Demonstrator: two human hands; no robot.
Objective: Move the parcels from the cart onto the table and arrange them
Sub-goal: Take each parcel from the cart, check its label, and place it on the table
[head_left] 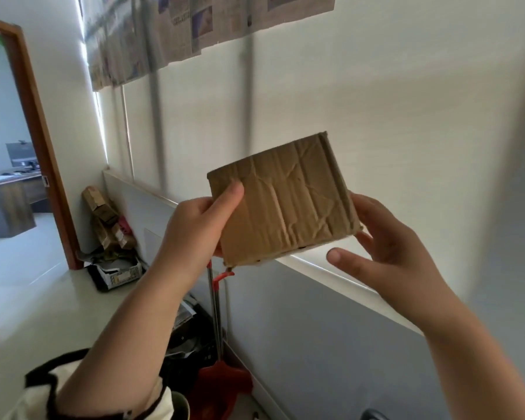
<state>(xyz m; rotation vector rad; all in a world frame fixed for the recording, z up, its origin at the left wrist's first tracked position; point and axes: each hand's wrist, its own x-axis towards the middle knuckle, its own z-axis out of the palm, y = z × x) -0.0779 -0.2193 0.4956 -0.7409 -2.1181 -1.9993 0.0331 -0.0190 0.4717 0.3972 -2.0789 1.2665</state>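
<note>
**Parcel held in both hands, raised in front of the wall**

1. Parcel position. The parcel, a flat, creased box of brown cardboard, is held in the air at the middle of the view. Its broad face is turned toward the camera and it is tilted, with the right side higher. It rests on no surface. Behind it are a pale wall and a white ledge.

2. Left hand. This hand grasps the left edge of the parcel. The thumb presses flat on the front face near the upper left corner. The other fingers pass behind the cardboard and are hidden.

3. Right hand. This hand is at the lower right corner. Its fingers lie fairly straight against the right edge and the back of the parcel. Its thumb is stretched out below the bottom edge, apart from the cardboard. The hand is not clenched.

4. Surroundings. Newspaper sheets hang along the top of the wall. A heap of cartons lies on the floor beside a wooden door frame. A red dustpan stands below the parcel, against the wall.
</note>
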